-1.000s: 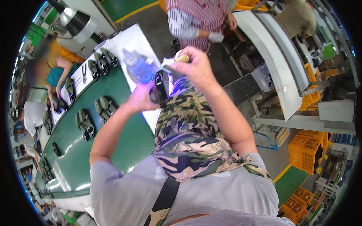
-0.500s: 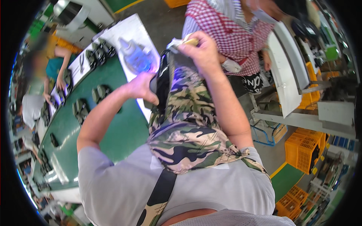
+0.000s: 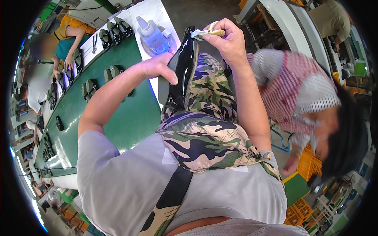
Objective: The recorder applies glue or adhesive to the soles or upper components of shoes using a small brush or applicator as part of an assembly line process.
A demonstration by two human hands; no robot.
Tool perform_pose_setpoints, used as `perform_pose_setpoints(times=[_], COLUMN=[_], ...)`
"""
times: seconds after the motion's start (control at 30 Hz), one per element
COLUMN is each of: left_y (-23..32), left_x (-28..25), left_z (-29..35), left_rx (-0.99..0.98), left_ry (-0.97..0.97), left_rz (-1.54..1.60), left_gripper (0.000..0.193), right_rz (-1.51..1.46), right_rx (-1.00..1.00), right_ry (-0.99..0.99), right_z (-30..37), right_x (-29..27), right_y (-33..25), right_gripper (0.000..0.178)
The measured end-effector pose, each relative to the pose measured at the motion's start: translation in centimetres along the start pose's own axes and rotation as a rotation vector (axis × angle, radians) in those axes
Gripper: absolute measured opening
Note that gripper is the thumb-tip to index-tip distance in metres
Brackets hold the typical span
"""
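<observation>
A glossy black shoe (image 3: 183, 74) is held upright in front of my camouflage apron (image 3: 208, 147). My left hand (image 3: 159, 70) clasps it from the left, thumb across the shiny upper, the other fingers hidden behind. My right hand (image 3: 230, 39) pinches a whitish cloth wad (image 3: 198, 34) together with a tan, rolled piece (image 3: 215, 32) whose kind I cannot make out. The cloth touches the shoe's far upper end. Just beyond my left hand, a clear bottle with blue liquid and a pointed nozzle (image 3: 153, 37) stands in a round dish.
On the left runs a green conveyor belt (image 3: 114, 106) carrying several dark shoes. Pliers (image 3: 94, 43) and more shoes (image 3: 114, 32) lie along its white edge. At right a co-worker in a checked vest (image 3: 281, 84) bends close to my right arm. Yellow crates (image 3: 309, 161) stand behind.
The shoe has come up and turned, showing its glossy side. My right hand moved right, the cloth staying at the shoe's end. The co-worker at right has bent down toward me.
</observation>
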State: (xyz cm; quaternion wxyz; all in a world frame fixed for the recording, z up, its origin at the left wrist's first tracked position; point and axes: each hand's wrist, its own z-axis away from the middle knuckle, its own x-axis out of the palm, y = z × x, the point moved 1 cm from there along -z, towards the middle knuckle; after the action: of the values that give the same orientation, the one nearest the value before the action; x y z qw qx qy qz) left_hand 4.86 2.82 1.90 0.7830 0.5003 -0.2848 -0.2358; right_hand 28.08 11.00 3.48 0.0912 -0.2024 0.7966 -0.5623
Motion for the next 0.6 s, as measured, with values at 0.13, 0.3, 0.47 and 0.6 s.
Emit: perform_pose_setpoints(times=[0.13, 0.3, 0.47, 0.6], left_y=[-0.9, -2.0, -2.1, -3.3], left_x=[-0.4, -1.2, -1.5, -2.1], left_z=[-0.2, -0.3, -0.4, -1.0], left_rx=[0.007, 0.053, 0.107, 0.164], left_ry=[0.053, 0.173, 0.282, 0.330], left_rz=[0.186, 0.411, 0.441, 0.468], left_gripper=[0.069, 0.061, 0.048, 0.043], right_rz=[-0.007, -0.001, -0.104, -0.058], right_rx=[0.045, 0.130, 0.229, 0.210], right_ry=[-0.078, -0.157, -0.224, -0.248], right_z=[1.1, 2.7, 4.1, 4.7], right_x=[0.6, 1.5, 1.4, 0.4], right_y=[0.4, 0.8, 0.5, 0.3], right_gripper=[0.019, 0.022, 0.022, 0.023])
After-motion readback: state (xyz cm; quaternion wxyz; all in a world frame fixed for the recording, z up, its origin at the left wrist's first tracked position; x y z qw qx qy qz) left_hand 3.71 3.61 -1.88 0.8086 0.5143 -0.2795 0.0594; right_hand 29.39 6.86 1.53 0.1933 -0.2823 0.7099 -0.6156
